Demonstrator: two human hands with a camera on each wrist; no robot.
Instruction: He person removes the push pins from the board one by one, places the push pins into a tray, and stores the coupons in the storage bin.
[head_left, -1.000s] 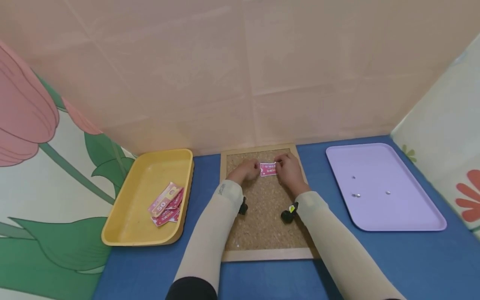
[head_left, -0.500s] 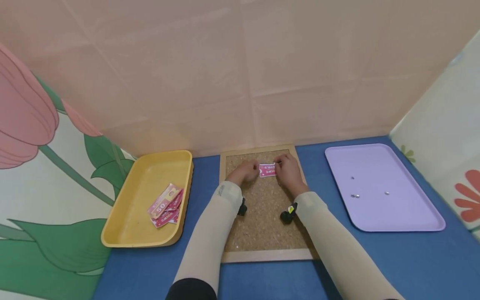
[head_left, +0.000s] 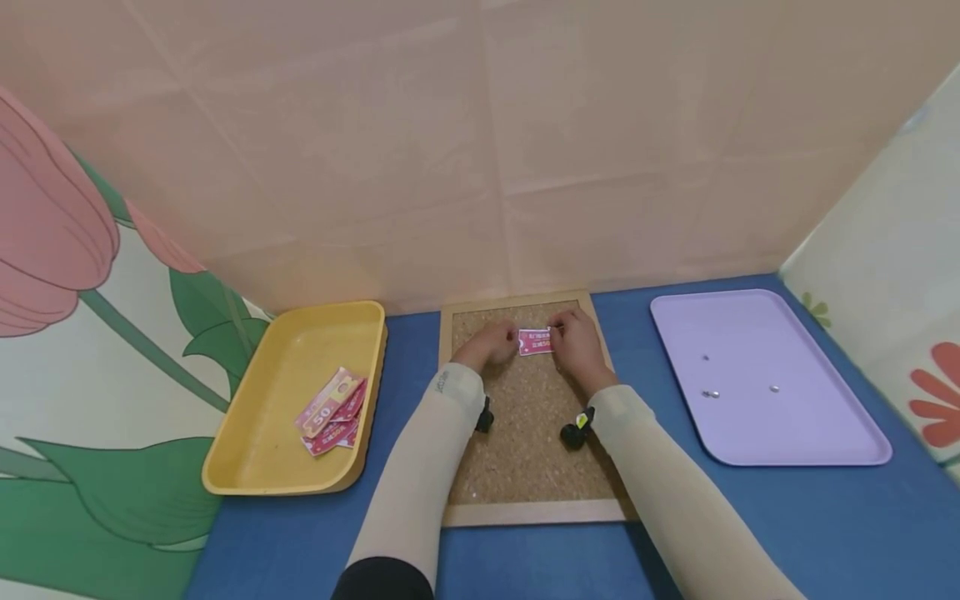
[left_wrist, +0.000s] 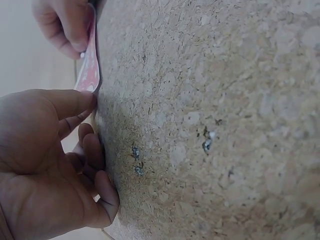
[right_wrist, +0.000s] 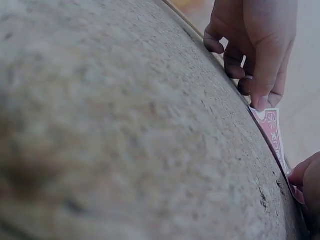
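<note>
A small pink ticket [head_left: 535, 341] with white lettering lies against the upper part of a wood-framed cork board [head_left: 525, 433]. My left hand [head_left: 492, 342] holds the ticket's left end, its thumb and index finger pinching the corner in the left wrist view; the other fingers curl loosely near the cork. At the ticket's other end is my right hand [head_left: 579, 344], its thumb and fingertips drawn together over the paper. A tiny white pushpin head [left_wrist: 82, 55] shows at the right thumb tip; the fingers hide the rest. The ticket bows slightly between both hands.
On the left stands a yellow tray [head_left: 277, 358] with several pink tickets [head_left: 330, 412]. A lilac tray [head_left: 780, 433] on the right holds several small silver pins [head_left: 774, 388]. Blue cloth [head_left: 547, 558] covers the table; a beige backdrop [head_left: 480, 150] rises behind.
Both hands and the ticket stay in the same place on the board. Only a slight shift of the head camera shows.
</note>
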